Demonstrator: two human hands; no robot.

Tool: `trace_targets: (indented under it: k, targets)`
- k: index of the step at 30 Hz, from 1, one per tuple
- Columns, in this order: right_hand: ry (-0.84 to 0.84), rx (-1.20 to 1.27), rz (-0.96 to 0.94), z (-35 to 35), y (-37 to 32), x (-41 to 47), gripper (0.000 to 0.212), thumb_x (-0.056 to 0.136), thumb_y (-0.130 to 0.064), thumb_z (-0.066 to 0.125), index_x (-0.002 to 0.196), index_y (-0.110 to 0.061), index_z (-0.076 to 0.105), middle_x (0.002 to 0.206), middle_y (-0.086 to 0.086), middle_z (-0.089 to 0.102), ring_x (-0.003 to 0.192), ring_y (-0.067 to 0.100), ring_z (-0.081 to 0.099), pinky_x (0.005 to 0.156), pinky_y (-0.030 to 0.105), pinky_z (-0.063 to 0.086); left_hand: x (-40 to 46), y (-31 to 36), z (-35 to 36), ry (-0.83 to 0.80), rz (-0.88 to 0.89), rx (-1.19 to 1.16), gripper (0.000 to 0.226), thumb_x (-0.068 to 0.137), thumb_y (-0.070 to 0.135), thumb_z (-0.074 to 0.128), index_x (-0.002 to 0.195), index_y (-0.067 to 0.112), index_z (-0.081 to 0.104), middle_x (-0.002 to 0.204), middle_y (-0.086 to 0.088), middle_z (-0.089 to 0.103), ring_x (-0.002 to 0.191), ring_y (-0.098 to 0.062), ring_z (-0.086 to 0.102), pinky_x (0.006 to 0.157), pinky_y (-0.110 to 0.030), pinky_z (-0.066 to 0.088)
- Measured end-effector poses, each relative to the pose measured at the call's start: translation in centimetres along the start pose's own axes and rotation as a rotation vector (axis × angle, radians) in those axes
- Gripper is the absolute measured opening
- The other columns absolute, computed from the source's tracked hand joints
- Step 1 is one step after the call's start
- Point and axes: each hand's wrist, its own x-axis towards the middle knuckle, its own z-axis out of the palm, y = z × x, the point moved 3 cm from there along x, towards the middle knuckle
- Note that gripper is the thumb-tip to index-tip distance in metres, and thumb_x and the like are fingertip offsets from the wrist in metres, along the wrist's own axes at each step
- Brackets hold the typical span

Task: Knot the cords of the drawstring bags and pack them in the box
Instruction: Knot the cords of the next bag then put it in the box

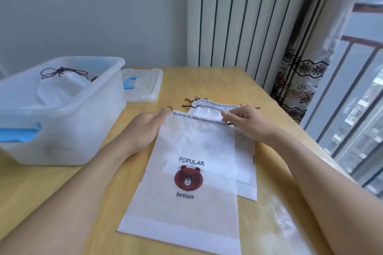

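A white drawstring bag (186,209) with a brown bear print lies flat on the wooden table (62,188), on top of other white bags (246,172). My left hand (145,128) pinches its top left corner, where a dark cord end sticks out. My right hand (244,122) pinches its top right corner near the cord. The clear plastic box (72,122) stands at the left. Inside it lies a white bag (62,87) with its dark cord knotted.
The box's clear lid (145,89) with a blue handle lies behind the box. Cord ends (194,100) of the lower bags trail toward the lid. A curtain (298,89) and a window railing stand to the right, past the table edge.
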Motion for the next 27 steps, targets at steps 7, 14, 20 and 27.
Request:
trace_targets:
  k: [7, 14, 20, 27]
  targets:
    - [-0.037, 0.202, 0.169, -1.6, 1.2, 0.1, 0.047, 0.101, -0.033, 0.061, 0.062, -0.017, 0.041, 0.064, 0.006, 0.028, 0.057, 0.019, 0.023, 0.051, 0.028, 0.021, 0.2, 0.2, -0.2, 0.296, -0.187, -0.585, 0.037, 0.105, 0.029, 0.045, 0.070, 0.017, 0.044, 0.060, 0.001, 0.043, 0.057, -0.018, 0.045, 0.049, -0.029, 0.038]
    - [0.266, 1.291, 0.370, -1.8, 1.3, 0.6, 0.053, 0.100, -0.032, 0.058, 0.051, -0.014, 0.056, 0.070, 0.004, 0.057, 0.065, 0.016, 0.059, 0.065, 0.025, 0.049, 0.5, 0.5, -0.3, 0.290, -0.198, -1.500, 0.040, 0.105, 0.021, 0.044, 0.066, 0.017, 0.040, 0.068, 0.000, 0.064, 0.079, -0.017, 0.073, 0.089, -0.038, 0.055]
    - [0.248, 1.425, 0.384, -0.8, 0.5, 1.0, 0.046, 0.105, -0.027, 0.052, 0.065, -0.021, 0.031, 0.052, -0.004, 0.020, 0.044, 0.011, 0.024, 0.042, 0.021, 0.039, 0.8, 0.6, -1.3, 0.470, -0.215, -1.029, 0.040, 0.100, 0.024, 0.053, 0.067, 0.022, 0.032, 0.053, 0.006, 0.019, 0.044, -0.012, 0.017, 0.040, -0.022, 0.020]
    - [0.480, 0.344, 0.213, -4.9, 1.6, 0.7, 0.042, 0.105, -0.030, 0.054, 0.071, -0.007, 0.045, 0.056, 0.007, 0.033, 0.047, 0.015, 0.027, 0.047, 0.030, 0.031, 0.7, 1.4, -3.1, 0.591, 0.260, 0.017, 0.049, 0.100, 0.023, 0.052, 0.060, 0.011, 0.025, 0.055, -0.003, 0.022, 0.053, -0.013, 0.021, 0.049, -0.029, 0.020]
